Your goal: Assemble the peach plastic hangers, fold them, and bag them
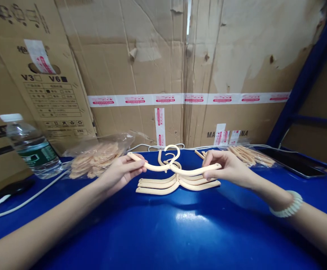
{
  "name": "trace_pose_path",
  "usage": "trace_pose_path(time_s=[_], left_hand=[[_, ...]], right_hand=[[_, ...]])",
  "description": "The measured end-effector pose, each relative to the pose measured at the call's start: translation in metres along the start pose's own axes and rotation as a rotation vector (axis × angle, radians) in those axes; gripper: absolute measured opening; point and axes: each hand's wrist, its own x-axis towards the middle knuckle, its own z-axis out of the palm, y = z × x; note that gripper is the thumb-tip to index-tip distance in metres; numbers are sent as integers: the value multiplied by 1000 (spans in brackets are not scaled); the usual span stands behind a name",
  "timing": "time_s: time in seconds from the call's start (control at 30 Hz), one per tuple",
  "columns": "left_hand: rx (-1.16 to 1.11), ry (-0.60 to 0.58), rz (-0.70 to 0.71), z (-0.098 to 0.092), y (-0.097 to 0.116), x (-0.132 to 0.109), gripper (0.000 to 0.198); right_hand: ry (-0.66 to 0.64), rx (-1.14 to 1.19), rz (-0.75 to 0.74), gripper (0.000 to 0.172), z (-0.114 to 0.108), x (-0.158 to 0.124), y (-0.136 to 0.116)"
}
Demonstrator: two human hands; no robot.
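A cream plastic hanger is held level just above a small stack of like hangers on the blue table. My left hand pinches the hanger's left arm end. My right hand grips its right arm end. Both hands have their fingers closed round the hanger. Its hook rises at the middle, behind the held bar. A pale bead bracelet circles my right wrist.
A clear bag of cream parts lies at back left, more parts in a bag at back right. A water bottle and white cable are at left. Cardboard boxes wall the back. A dark tablet lies at right.
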Motion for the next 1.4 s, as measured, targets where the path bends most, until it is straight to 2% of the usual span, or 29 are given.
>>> trace_pose_path(time_s=[0.1,0.2,0.3,0.37,0.43,0.6,0.67,0.77,0.83,0.9,1.0,1.17,1.3,1.4], left_hand=[[241,-99,87,-14,5,5,23],[683,-263,209,-19,6,2,18],[1069,-451,471,-13,5,-4,19],[1213,-545,650,-7,4,-9,17],[1291,-607,753,-2,2,-13,13],[1481,-687,825,1,-3,-18,9],[1596,-680,876,1,-5,-20,11],[1744,-606,945,6,-9,-24,15],[1756,-530,919,13,-13,-28,15],[1694,-461,835,19,-19,-32,20],[1560,-399,680,24,-30,-37,41],[1537,-469,442,20,-39,-37,53],[1548,-499,407,15,-35,-33,53],[1575,-496,382,12,-33,-28,53]], right_hand=[[-106,-216,-49,31,-7,0,-1],[-258,-392,-82,26,-12,-1,-3],[-351,-554,-117,21,-15,-3,-4],[-378,-607,-106,19,-15,-3,-3],[-391,-623,-90,18,-14,-4,-2],[-405,-635,-57,23,-13,-3,-1],[-405,-661,-53,23,-12,-4,-2],[-363,-729,-41,22,-10,-5,-5],[-306,-758,-35,28,-5,-7,-6],[-272,-754,-49,45,2,-10,-7],[-281,-767,-66,55,14,-13,-5],[-244,-798,-81,49,21,-15,1],[-251,-782,-112,26,25,-13,3],[-215,-800,-140,25,31,-12,7]])
